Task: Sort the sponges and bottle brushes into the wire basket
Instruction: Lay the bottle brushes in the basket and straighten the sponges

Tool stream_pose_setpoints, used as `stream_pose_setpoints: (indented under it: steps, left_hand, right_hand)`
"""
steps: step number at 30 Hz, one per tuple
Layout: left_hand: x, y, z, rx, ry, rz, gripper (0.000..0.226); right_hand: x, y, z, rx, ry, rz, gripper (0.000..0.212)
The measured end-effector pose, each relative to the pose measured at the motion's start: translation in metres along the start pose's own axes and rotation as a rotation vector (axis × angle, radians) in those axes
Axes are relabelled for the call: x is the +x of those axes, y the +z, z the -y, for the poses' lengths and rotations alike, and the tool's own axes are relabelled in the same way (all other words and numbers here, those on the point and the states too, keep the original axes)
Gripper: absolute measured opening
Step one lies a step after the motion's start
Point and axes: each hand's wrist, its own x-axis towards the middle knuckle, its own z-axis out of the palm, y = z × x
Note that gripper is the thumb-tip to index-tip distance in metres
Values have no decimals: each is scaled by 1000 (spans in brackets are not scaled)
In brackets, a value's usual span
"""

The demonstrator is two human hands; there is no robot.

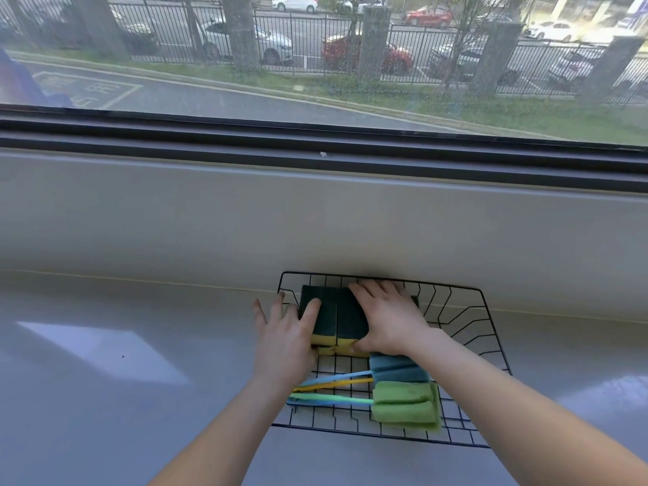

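Observation:
A black wire basket (466, 310) stands on the grey counter against the wall. In its far left part lie yellow sponges with dark green tops (336, 320), side by side. My left hand (284, 342) presses on their left side, thumb on top. Over their right side lies my right hand (385, 320), flat, with its thumb at the yellow front edge. Nearer to me in the basket lie bottle brushes: a blue foam head (396, 371) and green foam heads (403, 403), with blue, yellow and green handles (333, 384) pointing left.
The grey counter (122, 380) stretches wide to the left, with a bright patch of light on it. Behind the basket rises a beige wall ledge (245, 222) under a dark window frame. Outside are a road, a fence and parked cars.

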Motion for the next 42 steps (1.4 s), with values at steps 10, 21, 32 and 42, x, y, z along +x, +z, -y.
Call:
stream_pose_setpoints:
  steps: [10,21,32,42]
  left_hand:
    - [-24,-8,16,-304,-84,-69,88]
    - [-19,1,23,-540,-219,-51,51]
    - [-12,7,22,-612,-191,-104,53]
    - [-15,5,25,-683,-122,-43,83]
  right_hand:
    - [-46,-17,-30,441,170,-285,88]
    - [-62,21,-54,1365,631,-47,24]
    - [-61,29,-50,1437,597,-110,30]
    - [-66,25,-51,1284,610,-114,45]
